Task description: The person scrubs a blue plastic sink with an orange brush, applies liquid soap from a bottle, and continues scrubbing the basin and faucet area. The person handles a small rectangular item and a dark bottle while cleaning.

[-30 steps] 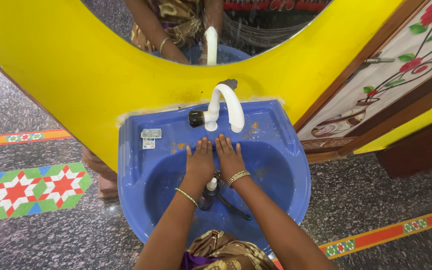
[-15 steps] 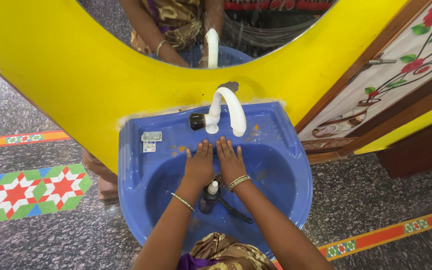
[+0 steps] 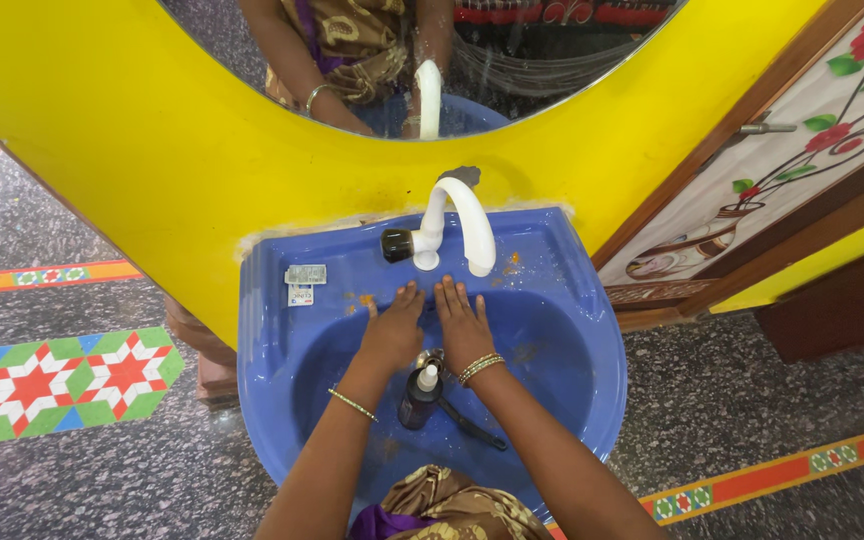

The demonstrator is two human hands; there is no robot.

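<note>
Landmark for all positions: the white faucet (image 3: 457,225), curved, spout pointing toward me

Yellow wall (image 3: 122,170) behind the faucet, with a mirror (image 3: 512,50) cut into it above; the mirror shows my arms and the spout reflected

Blue sink (image 3: 272,330) carries the faucet on its back ledge. The bowl opens on my side of the faucet

My left hand (image 3: 394,325) lies flat, palm down, fingers stretched and close together, on the inner back slope of the bowl, just below and slightly left of the spout mouth. It grips nothing. My right hand (image 3: 464,322) lies the same way, flat and extended, nothing in it, just below the spout and touching the left along the thumbs. The right sits nearer under the spout end; both fingertip rows point away from me at the faucet base

Dark pump bottle (image 3: 418,396) lies in the bowl, further from the faucet than my hands, between my wrists, long axis running roughly toward the faucet, white nozzle end nearest it. A thin dark stick-like item (image 3: 472,425) lies just right of the bottle, slanting away to the right

Black knob (image 3: 395,244) sits at the faucet's left side, on the ledge, apart from my left fingertips

Small sachets (image 3: 303,280) rest on the ledge, well left of the faucet
</note>
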